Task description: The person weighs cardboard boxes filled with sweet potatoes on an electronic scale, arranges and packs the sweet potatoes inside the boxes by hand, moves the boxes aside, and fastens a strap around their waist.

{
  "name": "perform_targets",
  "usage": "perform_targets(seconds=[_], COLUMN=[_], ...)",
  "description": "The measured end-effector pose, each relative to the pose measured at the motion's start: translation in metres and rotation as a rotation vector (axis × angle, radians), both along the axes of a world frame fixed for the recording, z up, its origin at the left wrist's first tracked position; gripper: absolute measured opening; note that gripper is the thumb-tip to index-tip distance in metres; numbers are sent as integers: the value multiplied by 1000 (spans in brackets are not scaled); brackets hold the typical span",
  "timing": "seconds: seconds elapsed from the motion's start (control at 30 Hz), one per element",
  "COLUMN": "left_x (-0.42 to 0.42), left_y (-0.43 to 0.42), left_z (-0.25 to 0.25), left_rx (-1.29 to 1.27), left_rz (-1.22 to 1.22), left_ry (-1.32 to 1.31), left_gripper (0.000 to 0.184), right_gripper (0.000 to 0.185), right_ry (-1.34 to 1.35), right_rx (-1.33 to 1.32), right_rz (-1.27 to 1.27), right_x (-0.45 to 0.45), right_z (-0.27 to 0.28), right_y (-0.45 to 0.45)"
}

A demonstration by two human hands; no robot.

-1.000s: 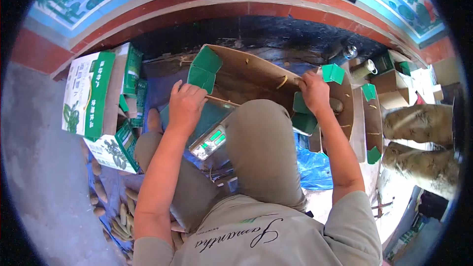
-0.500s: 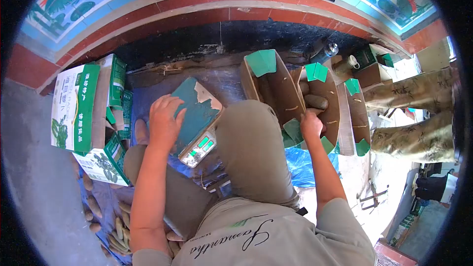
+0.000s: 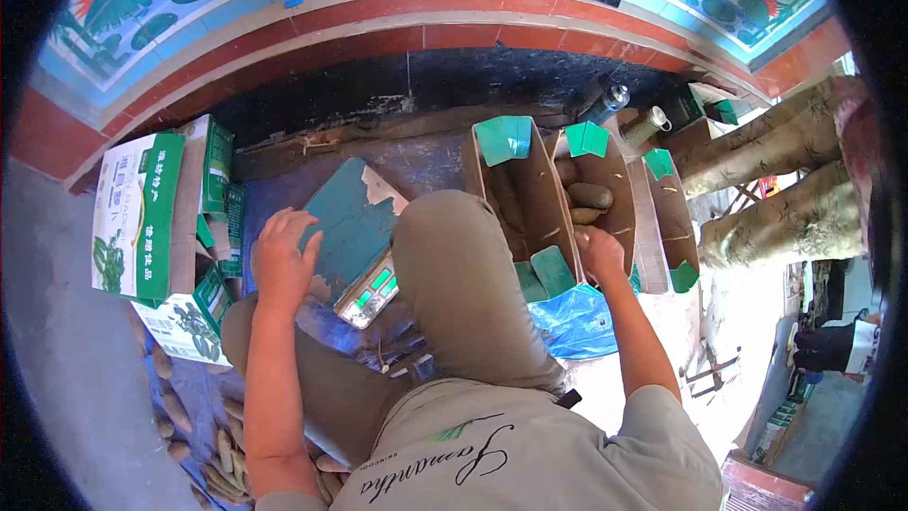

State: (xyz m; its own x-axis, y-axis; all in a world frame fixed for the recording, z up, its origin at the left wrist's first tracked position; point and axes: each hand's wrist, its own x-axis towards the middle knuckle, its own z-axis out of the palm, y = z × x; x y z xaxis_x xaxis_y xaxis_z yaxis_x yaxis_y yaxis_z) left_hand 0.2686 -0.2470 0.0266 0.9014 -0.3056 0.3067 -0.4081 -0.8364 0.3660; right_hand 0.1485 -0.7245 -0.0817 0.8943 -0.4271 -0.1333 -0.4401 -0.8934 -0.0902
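My left hand is over the left edge of a scale with a worn blue-green plate and a lit green display; its fingers are apart and nothing is in them. My right hand has curled fingers at the side wall between two open cardboard boxes. What it grips, if anything, is hidden. The nearer box has green flaps and long produce inside. In the box to its right lie several brownish radish-like vegetables.
Green-and-white cartons stand at the left. Loose vegetables lie on a blue sheet at lower left. Another open box, a flask and a jar are at the right. Another person's patterned trouser legs are at far right.
The box that was over the scale between both my hands now stands right of it, beside the other boxes. My left hand has let go of it. The view has shifted slightly.
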Motion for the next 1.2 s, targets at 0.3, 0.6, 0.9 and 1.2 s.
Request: perform_targets(seconds=[0.3,0.6,0.9,1.2], left_x=[-9,-17,-20,-25], left_y=[5,17,16,20], left_z=[3,1,6,4], left_rx=[-16,-30,-60,-52], left_rz=[3,12,-15,-5], left_ry=[-42,-35,-9,14], left_gripper=[23,24,24,23], right_gripper=[51,51,54,53], right_ry=[-51,66,120,81], right_rx=[196,414,406,476], right_rz=[-181,-114,-126,-119], right_x=[8,11,11,9], right_z=[14,-43,-49,-67], right_y=[-11,7,2,-8])
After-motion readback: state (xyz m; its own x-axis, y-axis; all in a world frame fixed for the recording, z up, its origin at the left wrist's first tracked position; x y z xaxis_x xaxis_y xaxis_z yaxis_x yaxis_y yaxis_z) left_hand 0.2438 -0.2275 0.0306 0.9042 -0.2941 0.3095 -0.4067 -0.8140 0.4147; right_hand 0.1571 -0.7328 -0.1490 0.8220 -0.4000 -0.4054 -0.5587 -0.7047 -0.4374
